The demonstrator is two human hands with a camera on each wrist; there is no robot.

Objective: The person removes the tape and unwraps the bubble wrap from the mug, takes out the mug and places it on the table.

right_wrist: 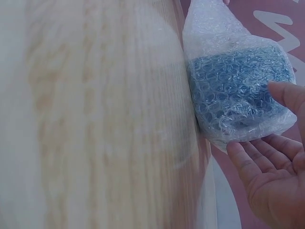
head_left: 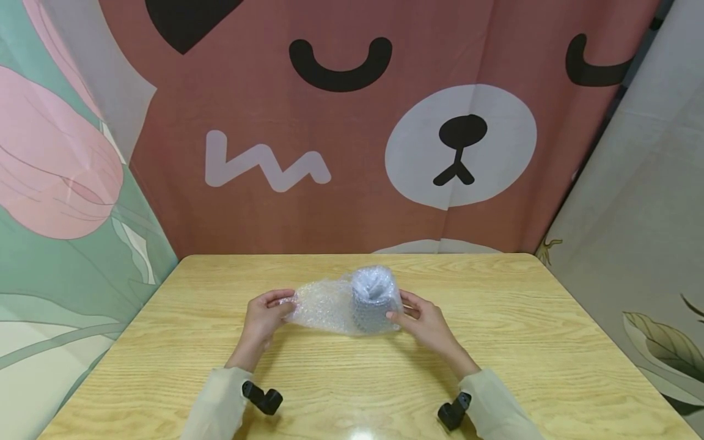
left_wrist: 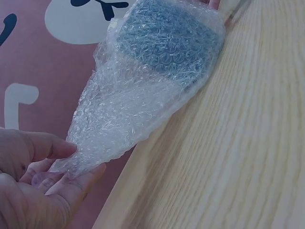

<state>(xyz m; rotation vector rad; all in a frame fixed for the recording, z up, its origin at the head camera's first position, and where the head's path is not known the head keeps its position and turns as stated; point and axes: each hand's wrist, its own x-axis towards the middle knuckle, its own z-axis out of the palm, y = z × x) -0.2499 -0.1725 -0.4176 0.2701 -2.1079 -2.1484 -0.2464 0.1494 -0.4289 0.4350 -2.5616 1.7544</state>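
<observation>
At the far half of the table (head_left: 352, 379), a squat bundle (head_left: 376, 310) is swathed in clear, glossy bubble wrap (right_wrist: 243, 114), blue showing through, top crumpled; its tapering loose end (left_wrist: 121, 112) is pinched by the left hand (head_left: 264, 316)'s fingers, its opposite side held between the right hand (head_left: 428, 321)'s.

- A person's left hand (left_wrist: 40, 186) pinches the narrow end of clear bubble wrap (left_wrist: 121, 112) between thumb and fingers.
- A blue item (left_wrist: 167, 40) shows through the wrap's wider end.
- Pale wooden tabletop (left_wrist: 228, 143) at right; pinkish backdrop (left_wrist: 43, 62) with white and black shapes at left.
</observation>
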